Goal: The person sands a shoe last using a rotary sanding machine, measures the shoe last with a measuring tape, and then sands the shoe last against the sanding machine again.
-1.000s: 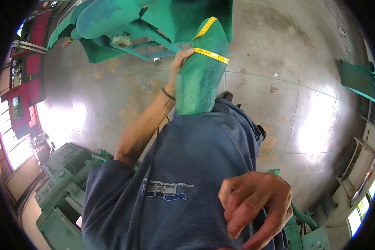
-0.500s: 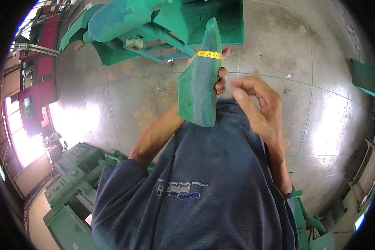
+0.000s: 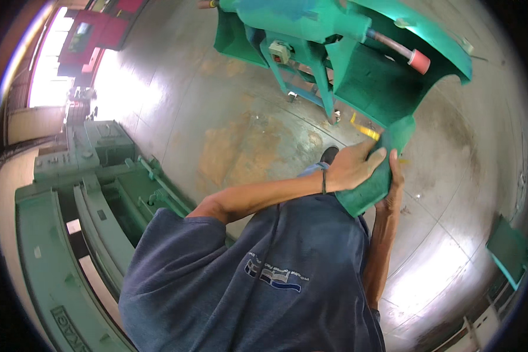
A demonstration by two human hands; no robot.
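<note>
A green, tapered piece with a pointed far end sits tilted between my hands, in front of my waist. My left hand lies over its left side, thumb pressed along the top face. From the right, my right hand grips the opposite edge with its fingers up along the side. A thin yellow tape stands off from the piece beyond my left fingers, one stretch of it loose in the air. A short bit of yellow also shows beside my right fingertips. My left fingertips are partly hidden.
Ahead stands a green machine with a switch box, open hoods and a spindle ending in a red cylinder, close beyond the piece. A large green machine is at left. A green panel stands at right.
The view has turned, and the piece now lies tilted rightward. My right hand, apart before, now holds it too. My left hand has shifted over the top. The yellow tape, snug around it before, now stands loose.
</note>
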